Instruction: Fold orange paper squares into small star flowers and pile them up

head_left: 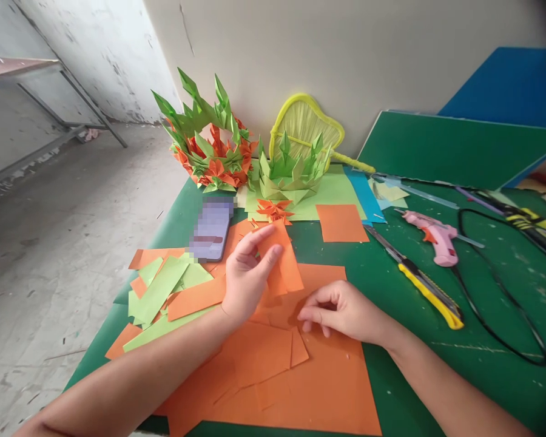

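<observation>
My left hand (248, 273) is raised above the paper pile, its thumb and fingers around the left part of an orange paper piece (289, 267) that has a crease along it. Just right of that piece, my right hand (330, 308) hovers over a large orange sheet (337, 388) with its fingers curled; whether anything is between the fingertips is too small to tell. Orange and green scraps (159, 291) lie left of my left hand. Beyond it are an orange folded paper flower (274, 210) and a phone (209, 233).
A green-and-orange paper crown (213, 158), a green paper crown (293, 176) and a yellow fan (307, 130) stand at the back. An orange square (343, 223), a yellow cutter (428, 291) and a pink glue gun (437, 237) with a black cord lie to the right.
</observation>
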Demonstrator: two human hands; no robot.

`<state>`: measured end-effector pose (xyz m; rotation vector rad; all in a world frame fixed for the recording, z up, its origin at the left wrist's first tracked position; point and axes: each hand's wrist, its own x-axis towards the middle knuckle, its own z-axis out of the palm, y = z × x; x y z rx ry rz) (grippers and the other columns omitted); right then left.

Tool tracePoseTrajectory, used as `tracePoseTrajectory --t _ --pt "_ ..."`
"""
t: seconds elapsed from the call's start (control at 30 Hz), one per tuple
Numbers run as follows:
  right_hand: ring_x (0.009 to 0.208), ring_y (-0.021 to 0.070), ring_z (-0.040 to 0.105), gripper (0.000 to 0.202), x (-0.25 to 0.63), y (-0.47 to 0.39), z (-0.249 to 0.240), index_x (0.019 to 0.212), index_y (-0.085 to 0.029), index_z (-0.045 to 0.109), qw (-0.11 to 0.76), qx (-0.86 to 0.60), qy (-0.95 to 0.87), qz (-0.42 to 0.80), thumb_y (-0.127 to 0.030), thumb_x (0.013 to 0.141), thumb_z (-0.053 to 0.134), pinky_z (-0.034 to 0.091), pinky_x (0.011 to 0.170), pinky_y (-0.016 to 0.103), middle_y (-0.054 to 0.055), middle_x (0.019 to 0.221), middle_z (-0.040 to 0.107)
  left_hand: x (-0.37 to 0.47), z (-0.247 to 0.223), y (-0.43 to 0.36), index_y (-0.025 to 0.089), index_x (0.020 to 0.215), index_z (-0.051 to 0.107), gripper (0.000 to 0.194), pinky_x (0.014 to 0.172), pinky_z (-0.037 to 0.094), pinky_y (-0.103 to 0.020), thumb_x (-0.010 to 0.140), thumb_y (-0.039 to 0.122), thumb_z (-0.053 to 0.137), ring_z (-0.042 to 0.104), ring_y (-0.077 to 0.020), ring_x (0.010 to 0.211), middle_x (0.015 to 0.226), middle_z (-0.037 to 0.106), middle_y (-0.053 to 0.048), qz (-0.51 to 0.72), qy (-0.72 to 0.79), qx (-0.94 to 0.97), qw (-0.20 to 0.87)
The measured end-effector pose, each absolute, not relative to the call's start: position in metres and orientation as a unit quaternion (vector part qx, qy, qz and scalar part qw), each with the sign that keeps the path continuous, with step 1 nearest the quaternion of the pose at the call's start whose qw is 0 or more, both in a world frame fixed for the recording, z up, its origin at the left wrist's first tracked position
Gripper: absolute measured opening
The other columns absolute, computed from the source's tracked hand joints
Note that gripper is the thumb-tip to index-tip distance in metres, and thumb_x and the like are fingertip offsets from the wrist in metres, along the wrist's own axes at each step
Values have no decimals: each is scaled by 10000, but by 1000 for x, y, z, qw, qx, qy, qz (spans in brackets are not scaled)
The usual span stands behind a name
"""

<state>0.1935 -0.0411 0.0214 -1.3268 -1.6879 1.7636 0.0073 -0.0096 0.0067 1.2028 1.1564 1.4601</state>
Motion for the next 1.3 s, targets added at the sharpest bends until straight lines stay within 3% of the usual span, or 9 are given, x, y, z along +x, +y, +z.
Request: tracePoseTrajectory --t 0.1,0.23,0.43,0.57,0.73,0.97,1.1,1.2,1.3 --pt "512 113 556 323 199 -38 19 678 -189 676 296 -494 -608 547 -432 877 600 465 533 248 34 699 711 8 6 -11 264 1111 692 325 913 520 -289 793 323 724 604 -181 1081 1143 665 -39 557 448 495 494" --pt "743 147 640 172 205 -33 13 1072 -259 625 448 -485 -610 437 -318 926 556 526 693 268 25 905 705 12 3 -17 242 1135 674 349 941 519 -316 798 322 719 605 -201 1102 1171 654 -61 513 409 495 569" --pt "999 175 644 287 201 -35 10 1074 -302 681 395 -425 -725 371 -138 904 517 512 903 308 19 1053 700 12 3 -20 259 1229 603 468 924 531 -289 781 275 738 559 -217 1183 1323 551 -75 467 359 502 633" --pt "880 164 671 291 200 -34 9 1053 -296 727 413 -438 -721 343 -142 880 551 548 802 283 20 954 723 11 8 -22 273 1302 526 571 873 552 -303 774 263 744 596 -219 1112 1380 491 -91 436 345 499 665" --pt "714 131 633 281 203 -30 5 1016 -295 762 419 -397 -739 347 -157 888 553 534 655 246 14 784 686 10 8 -22 268 1319 513 585 948 512 -360 780 271 740 567 -253 1157 1400 473 -103 419 353 504 668" --pt "609 120 566 217 208 -30 7 1003 -268 771 391 -348 -741 421 -210 902 587 476 562 235 1 635 600 6 6 -20 294 1313 533 533 951 511 -367 808 274 703 570 -254 1154 1374 513 -71 436 298 468 709" --pt "690 130 647 214 207 -33 12 841 -230 790 337 -286 -735 514 -207 909 589 517 628 238 40 755 682 6 6 -18 295 1298 543 514 907 535 -350 811 281 705 577 -248 1151 1351 536 -65 466 324 447 691" --pt "750 151 693 262 207 -35 16 773 -214 782 269 -219 -720 601 -200 923 567 541 670 251 64 836 732 6 6 -13 294 1275 566 509 985 487 -308 794 267 728 500 -234 1260 1417 486 -38 506 363 454 637" --pt "674 132 671 195 210 -37 19 836 -226 775 321 -228 -675 624 -185 904 596 532 616 241 48 810 729 5 6 -11 310 1278 561 511 977 492 -300 796 283 729 519 -222 1238 1424 483 -29 492 372 461 639"
